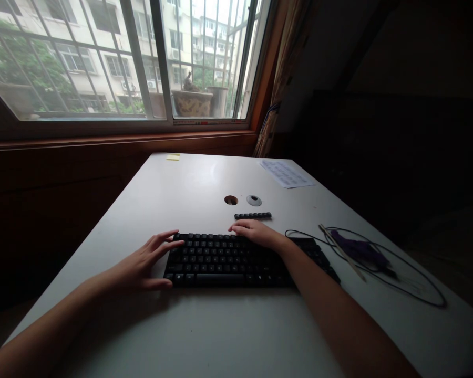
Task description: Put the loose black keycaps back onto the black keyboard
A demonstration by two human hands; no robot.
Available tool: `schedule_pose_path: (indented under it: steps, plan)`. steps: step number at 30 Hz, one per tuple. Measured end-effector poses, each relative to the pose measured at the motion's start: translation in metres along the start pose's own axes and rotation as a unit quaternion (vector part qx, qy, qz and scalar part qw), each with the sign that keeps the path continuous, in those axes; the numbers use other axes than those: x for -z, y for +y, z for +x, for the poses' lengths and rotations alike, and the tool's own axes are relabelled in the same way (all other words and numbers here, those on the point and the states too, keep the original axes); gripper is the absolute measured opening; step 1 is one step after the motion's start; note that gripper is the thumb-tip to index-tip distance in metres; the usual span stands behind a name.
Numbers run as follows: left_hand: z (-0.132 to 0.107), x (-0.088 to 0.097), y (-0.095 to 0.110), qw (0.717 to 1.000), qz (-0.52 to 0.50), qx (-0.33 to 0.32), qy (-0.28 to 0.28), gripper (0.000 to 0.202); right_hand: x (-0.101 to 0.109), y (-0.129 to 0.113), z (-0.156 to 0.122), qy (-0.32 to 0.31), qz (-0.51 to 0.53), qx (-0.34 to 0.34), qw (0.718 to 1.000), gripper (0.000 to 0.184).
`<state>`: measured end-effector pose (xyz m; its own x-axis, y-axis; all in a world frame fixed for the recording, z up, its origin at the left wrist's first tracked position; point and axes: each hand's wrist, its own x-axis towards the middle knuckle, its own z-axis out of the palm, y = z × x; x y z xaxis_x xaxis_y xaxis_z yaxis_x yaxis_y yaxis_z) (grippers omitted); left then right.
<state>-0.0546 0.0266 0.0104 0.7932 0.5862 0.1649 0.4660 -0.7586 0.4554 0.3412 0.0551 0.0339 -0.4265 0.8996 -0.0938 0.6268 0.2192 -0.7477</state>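
Observation:
A black keyboard (228,260) lies on the white desk (205,331) in front of me. My left hand (145,262) rests against the keyboard's left end, fingers stretched out, thumb along the near corner. My right hand (254,232) lies over the far edge of the keyboard near its middle, fingers curled down onto the top row of keys; whether they pinch anything is hidden. A short row of black keycaps (253,216) lies on the desk just beyond my right hand.
A black cable (413,294) loops on the desk at right around a purple item (358,251) and a thin stick (341,251). Beyond are a cable hole (230,200), its round cap (254,200), a printed sheet (286,173) and a yellow note (173,156). A window fills the back.

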Motion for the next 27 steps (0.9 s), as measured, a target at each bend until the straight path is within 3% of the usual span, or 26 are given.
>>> schedule_pose_path:
  steps: [11, 20, 27]
  plan:
    - [-0.0004, -0.0038, -0.0050, 1.000, 0.001, -0.001, 0.003, 0.085, 0.0007, 0.0024, -0.0019, -0.020, 0.015, -0.009, 1.000, 0.034]
    - [0.0003, 0.0012, 0.0025, 1.000, 0.000, 0.005, -0.004, 0.082, 0.0054, 0.0031, -0.0059, 0.026, 0.044, 0.046, 0.998, 0.026]
    - [0.0003, 0.0020, 0.0039, 1.000, 0.002, 0.009, -0.014, 0.082, -0.0006, 0.0000, -0.0034, 0.000, 0.022, 0.012, 1.000, 0.030]
